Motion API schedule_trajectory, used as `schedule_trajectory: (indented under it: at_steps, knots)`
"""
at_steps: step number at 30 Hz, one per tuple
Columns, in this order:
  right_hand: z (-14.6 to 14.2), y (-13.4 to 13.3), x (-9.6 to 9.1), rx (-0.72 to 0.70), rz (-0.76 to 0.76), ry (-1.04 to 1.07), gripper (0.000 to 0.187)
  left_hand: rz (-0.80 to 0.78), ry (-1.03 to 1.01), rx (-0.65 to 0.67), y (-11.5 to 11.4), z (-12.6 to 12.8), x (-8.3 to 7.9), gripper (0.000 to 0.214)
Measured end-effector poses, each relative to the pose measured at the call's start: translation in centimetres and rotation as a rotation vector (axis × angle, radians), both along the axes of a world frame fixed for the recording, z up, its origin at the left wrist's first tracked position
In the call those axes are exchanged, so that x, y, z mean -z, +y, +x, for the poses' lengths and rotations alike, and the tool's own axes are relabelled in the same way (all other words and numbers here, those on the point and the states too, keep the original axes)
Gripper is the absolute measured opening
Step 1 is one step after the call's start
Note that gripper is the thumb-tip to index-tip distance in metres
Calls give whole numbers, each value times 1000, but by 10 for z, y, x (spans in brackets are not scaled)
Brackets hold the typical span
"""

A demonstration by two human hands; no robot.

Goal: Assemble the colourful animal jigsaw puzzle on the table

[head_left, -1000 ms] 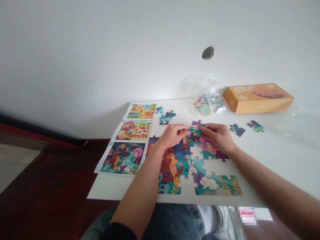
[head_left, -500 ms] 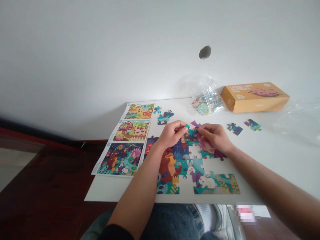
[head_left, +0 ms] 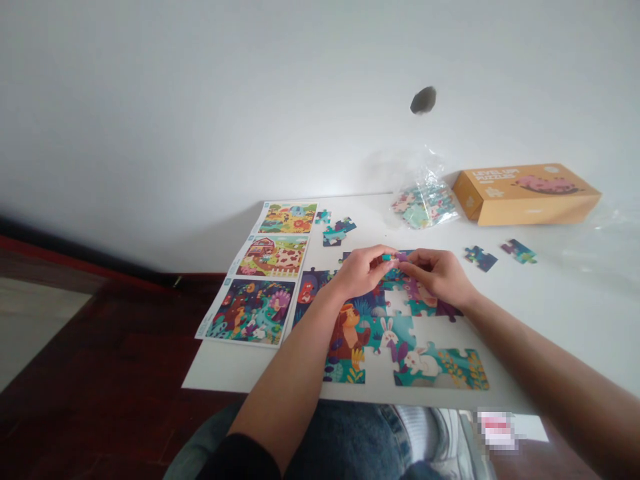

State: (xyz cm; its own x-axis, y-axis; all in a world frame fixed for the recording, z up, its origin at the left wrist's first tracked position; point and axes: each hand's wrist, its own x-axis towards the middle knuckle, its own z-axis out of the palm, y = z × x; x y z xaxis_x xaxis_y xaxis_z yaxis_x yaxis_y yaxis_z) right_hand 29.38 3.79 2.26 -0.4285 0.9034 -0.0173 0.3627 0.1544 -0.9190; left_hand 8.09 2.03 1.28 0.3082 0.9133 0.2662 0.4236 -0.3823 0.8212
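Observation:
My left hand (head_left: 361,271) and my right hand (head_left: 436,275) meet above the far edge of a half-built animal puzzle (head_left: 395,333) on a white table (head_left: 540,307). Both pinch one small teal and purple puzzle piece (head_left: 394,257) between their fingertips, held just above the puzzle's upper row. The puzzle shows a bear and rabbits, with gaps in its middle.
A picture sheet (head_left: 265,273) with three scenes lies left of the puzzle. Loose pieces (head_left: 336,230) sit behind it, and two more pieces (head_left: 500,253) lie to the right. A clear bag of pieces (head_left: 424,203) and an orange box (head_left: 527,193) stand by the wall.
Both hands have lifted the piece slightly off the puzzle and brought their fingertips closer together. The camera view shifted a little to the left.

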Motion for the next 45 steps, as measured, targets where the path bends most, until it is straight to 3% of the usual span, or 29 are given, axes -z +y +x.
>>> schedule_trajectory:
  at_steps: [3,13,24,33,39,41,45]
  knots:
    - [1,-1,-1,-30,-2,-40,43,21,8,11,0,-1,0,28]
    - [6,2,-5,-82,197,-125,43,44,18,25,0,-2,-1,29]
    - [8,4,-4,-90,189,-142,47,42,47,41,1,-5,1,34]
    - [18,10,-14,-237,25,-142,41,25,49,10,0,-9,0,31]
    - [23,9,-14,-374,-111,-189,37,102,113,10,2,-11,-2,20]
    - [22,8,-13,-391,-56,-242,37,107,118,28,3,-11,-1,17]
    - [18,7,-13,-436,205,-355,41,115,154,52,3,-12,2,15]
